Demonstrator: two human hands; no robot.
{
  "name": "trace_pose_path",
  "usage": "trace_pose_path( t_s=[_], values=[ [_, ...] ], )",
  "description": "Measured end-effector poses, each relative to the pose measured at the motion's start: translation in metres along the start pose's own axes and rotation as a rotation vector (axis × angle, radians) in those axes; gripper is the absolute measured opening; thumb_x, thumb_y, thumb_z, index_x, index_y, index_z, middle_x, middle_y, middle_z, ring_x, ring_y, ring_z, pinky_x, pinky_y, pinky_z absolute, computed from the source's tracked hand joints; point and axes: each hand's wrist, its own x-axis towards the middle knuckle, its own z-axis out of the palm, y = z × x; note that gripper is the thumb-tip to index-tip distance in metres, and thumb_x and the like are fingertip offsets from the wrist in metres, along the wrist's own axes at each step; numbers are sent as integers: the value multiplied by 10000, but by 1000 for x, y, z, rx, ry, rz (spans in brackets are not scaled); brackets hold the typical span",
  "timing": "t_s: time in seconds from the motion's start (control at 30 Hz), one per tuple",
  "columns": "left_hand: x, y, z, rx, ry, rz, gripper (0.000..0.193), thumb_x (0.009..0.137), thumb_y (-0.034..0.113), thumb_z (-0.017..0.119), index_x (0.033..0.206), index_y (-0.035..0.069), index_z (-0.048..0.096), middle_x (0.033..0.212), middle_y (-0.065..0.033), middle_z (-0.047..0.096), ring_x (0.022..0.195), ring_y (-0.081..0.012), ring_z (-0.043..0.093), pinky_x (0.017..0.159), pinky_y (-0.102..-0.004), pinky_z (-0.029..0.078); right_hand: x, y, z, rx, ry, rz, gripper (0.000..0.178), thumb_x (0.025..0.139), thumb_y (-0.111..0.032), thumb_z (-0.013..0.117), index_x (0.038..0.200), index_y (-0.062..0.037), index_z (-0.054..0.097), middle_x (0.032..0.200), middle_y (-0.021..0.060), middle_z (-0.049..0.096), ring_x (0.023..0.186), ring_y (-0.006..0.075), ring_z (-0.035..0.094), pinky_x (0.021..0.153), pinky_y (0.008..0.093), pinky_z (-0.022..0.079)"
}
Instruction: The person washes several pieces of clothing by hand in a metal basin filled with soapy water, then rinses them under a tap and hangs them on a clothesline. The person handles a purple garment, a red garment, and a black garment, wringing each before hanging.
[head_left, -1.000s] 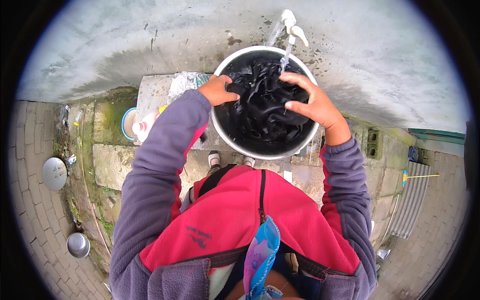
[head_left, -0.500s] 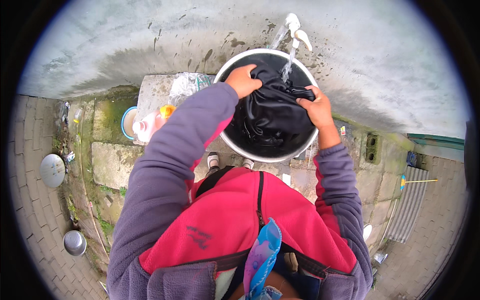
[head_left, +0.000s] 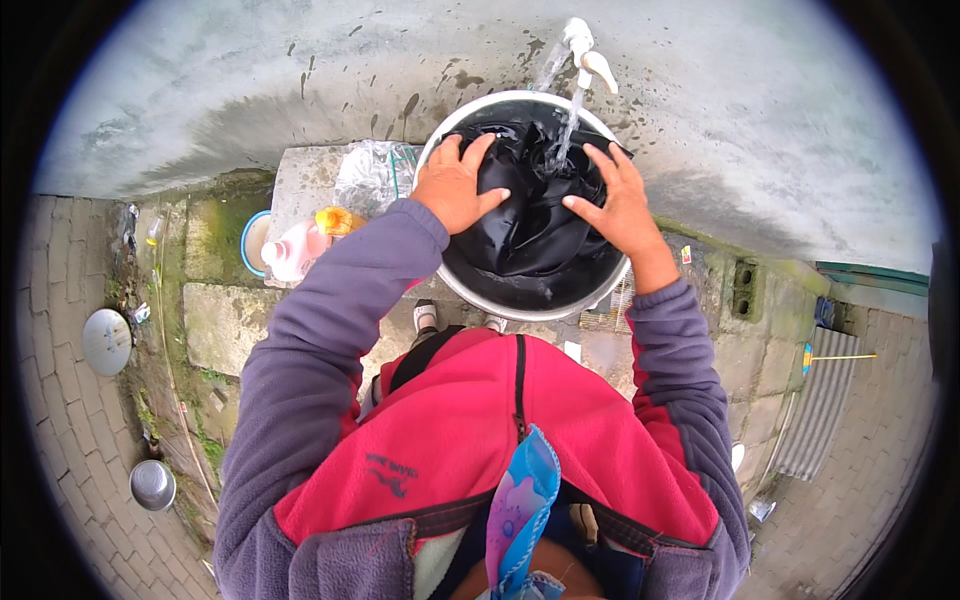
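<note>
A wet black cloth [head_left: 530, 220] lies bunched in dark water inside a round metal basin [head_left: 487, 306]. From a white tap [head_left: 590, 62] on the wall, a stream of water falls onto the cloth. My left hand [head_left: 458, 188] rests on the cloth at the basin's left side, fingers spread. On the right side my right hand [head_left: 622, 208] is spread over the cloth's edge, thumb toward the middle. Neither hand grips the fabric. Parts of the cloth under the water are hard to make out.
Left of the basin, a concrete slab [head_left: 300, 180] bears a clear plastic bag [head_left: 372, 178], a pink bottle [head_left: 296, 250] and an orange-yellow item [head_left: 337, 221]. A blue-rimmed bucket [head_left: 254, 243] stands beside it. A grey wall [head_left: 750, 120] rises behind the basin.
Both hands have let go of the gathered black cloth and now lie spread on it. The cloth has sunk lower and spread in the basin.
</note>
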Motion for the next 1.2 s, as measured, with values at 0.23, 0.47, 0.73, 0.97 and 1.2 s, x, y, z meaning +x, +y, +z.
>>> trace_pose_path(
  t_s=[0.23,0.47,0.73,0.97,1.2],
  values=[
    [28,6,27,104,-315,-46,715,753,323,760,1395,200,471,1349,-202,508,1234,-339,516,974,-432,467,-3,24,80,303,-89,350,552,692,-146,770,1216,-109,598,1151,119,618,1020,248,604,913,322,475],
    [23,-17,-14,-783,49,52,576,791,328,759,1237,1,594,1101,-188,677,1060,-300,653,913,-367,492,-8,10,-28,751,380,177,369,725,-7,753,1052,-57,588,998,39,633,908,162,607,822,294,497],
    [8,-19,-54,137,-475,24,760,746,667,710,1340,207,594,1490,-276,326,1370,-440,338,1115,-466,335,-34,-13,-30,-116,-283,10,490,752,-370,800,1146,-145,616,1354,203,520,1263,400,470,1068,450,348],
    [37,4,-5,-45,-326,11,931,783,532,742,1536,251,271,1527,-281,281,1394,-472,295,1113,-477,325,4,20,20,91,-21,155,862,745,-375,808,1451,-147,369,1503,260,309,1335,441,382,1123,463,321],
    [76,-2,44,184,-481,-146,723,727,443,750,1370,189,540,1256,-253,596,1149,-388,583,964,-403,473,16,42,78,78,-106,407,598,693,-145,733,1263,-171,554,1134,183,582,1058,372,601,931,393,491]
  ],
)
